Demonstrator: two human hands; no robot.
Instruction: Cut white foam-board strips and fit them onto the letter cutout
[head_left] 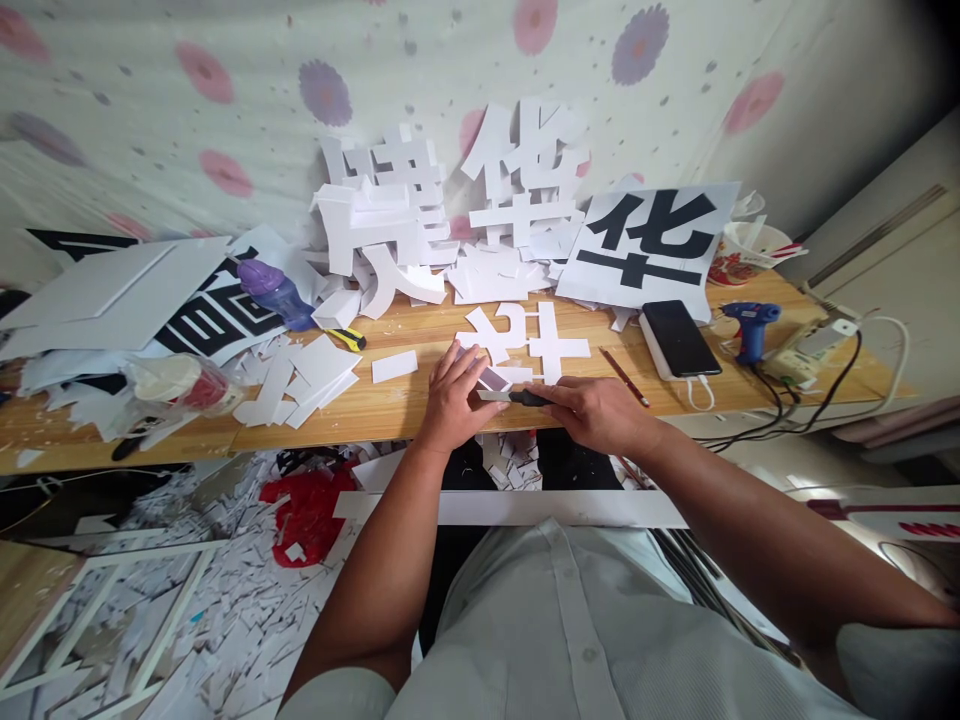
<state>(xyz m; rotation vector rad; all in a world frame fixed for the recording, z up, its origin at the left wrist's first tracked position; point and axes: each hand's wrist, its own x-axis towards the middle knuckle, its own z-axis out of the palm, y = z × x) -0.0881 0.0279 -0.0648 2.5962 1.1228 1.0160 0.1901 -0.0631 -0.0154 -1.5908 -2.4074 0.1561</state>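
Note:
My left hand lies near the table's front edge, fingers spread and pressing on a small greyish flat block. A thin white foam board strip shows at the block's near side. My right hand is closed around a black-handled knife, its tip pointing left against the strip; the blade is too small to make out. Just beyond my hands lie white cut-out character pieces, a cross-shaped one and a curved one. A white rectangle lies left of my left hand.
Behind stand white built-up characters and a printed sheet. To the right are a pencil, phone, blue glue gun and power strip. A yellow cutter and purple bottle are left. Scraps cover the floor.

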